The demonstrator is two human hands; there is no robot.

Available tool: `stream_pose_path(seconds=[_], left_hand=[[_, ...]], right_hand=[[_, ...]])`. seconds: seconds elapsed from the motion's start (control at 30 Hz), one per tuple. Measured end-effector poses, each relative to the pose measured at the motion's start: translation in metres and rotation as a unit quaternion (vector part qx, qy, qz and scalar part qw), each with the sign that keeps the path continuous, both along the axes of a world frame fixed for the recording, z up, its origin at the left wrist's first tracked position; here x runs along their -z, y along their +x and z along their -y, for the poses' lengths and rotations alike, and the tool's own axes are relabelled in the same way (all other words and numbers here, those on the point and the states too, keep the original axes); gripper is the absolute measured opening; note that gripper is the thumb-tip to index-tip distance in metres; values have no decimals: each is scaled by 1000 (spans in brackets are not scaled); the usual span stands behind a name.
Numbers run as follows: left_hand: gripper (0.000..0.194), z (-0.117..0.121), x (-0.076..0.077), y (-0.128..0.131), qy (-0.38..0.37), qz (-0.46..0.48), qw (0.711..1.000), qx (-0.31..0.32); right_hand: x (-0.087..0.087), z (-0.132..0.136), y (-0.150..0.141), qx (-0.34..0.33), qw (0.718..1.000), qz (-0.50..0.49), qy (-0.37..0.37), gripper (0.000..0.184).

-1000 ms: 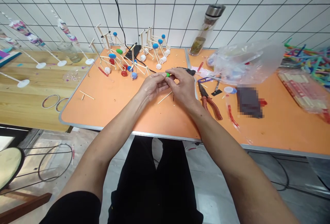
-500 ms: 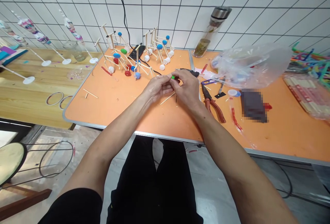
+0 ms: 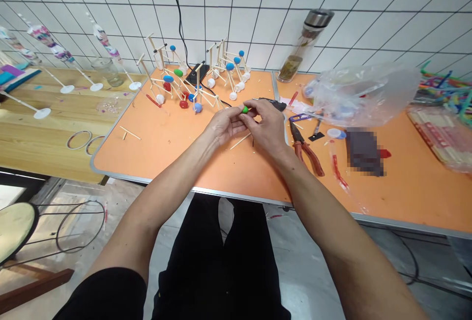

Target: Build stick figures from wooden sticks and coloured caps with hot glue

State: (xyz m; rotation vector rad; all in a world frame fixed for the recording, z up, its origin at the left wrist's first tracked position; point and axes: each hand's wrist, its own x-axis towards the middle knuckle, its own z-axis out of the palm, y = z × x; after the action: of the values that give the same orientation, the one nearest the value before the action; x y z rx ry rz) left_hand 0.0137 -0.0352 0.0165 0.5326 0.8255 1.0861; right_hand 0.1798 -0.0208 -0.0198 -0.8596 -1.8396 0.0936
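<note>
Above the orange table, my two hands meet with their fingertips around a small green rounded piece (image 3: 245,109). My left hand (image 3: 225,126) is turned palm up, its thumb and fingertips closed at the piece's left side. From the right, my right hand (image 3: 268,126) pinches the same piece between thumb and forefinger. The fingers hide most of it, so I cannot tell what it is made of. Beneath the hands lies a thin wooden stick (image 3: 240,141) on the table. Behind them stand several small stick frames (image 3: 199,84) with blue, red, green and white round pieces.
Right of my hands lie red-handled pliers (image 3: 308,150) and a purple cutter (image 3: 300,118). A clear plastic bag (image 3: 365,94) and a glass tea bottle (image 3: 305,47) stand behind. Stick pieces (image 3: 130,133) lie left. The orange table's front edge (image 3: 236,195) runs before my lap.
The green piece shows a little more between my fingertips. Both hands stay in nearly the same place, and the whole view has shifted very slightly.
</note>
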Motion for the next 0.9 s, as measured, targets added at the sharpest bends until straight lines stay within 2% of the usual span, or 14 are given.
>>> stream_pose_path(seconds=[0.17, 0.37, 0.53, 0.9], left_hand=[[17, 0, 2, 1, -5, -9, 1000, 9], [19, 0, 6, 2, 25, -16, 999, -17], [24, 0, 6, 3, 21, -36, 999, -11], [20, -1, 7, 2, 26, -34, 999, -10]], right_hand=[[-1, 0, 1, 5, 1000, 2, 2, 14], [0, -1, 1, 10, 1000, 10, -16, 16], [1, -1, 1, 18, 1000, 8, -10, 12], [0, -1, 1, 10, 1000, 8, -4, 13]])
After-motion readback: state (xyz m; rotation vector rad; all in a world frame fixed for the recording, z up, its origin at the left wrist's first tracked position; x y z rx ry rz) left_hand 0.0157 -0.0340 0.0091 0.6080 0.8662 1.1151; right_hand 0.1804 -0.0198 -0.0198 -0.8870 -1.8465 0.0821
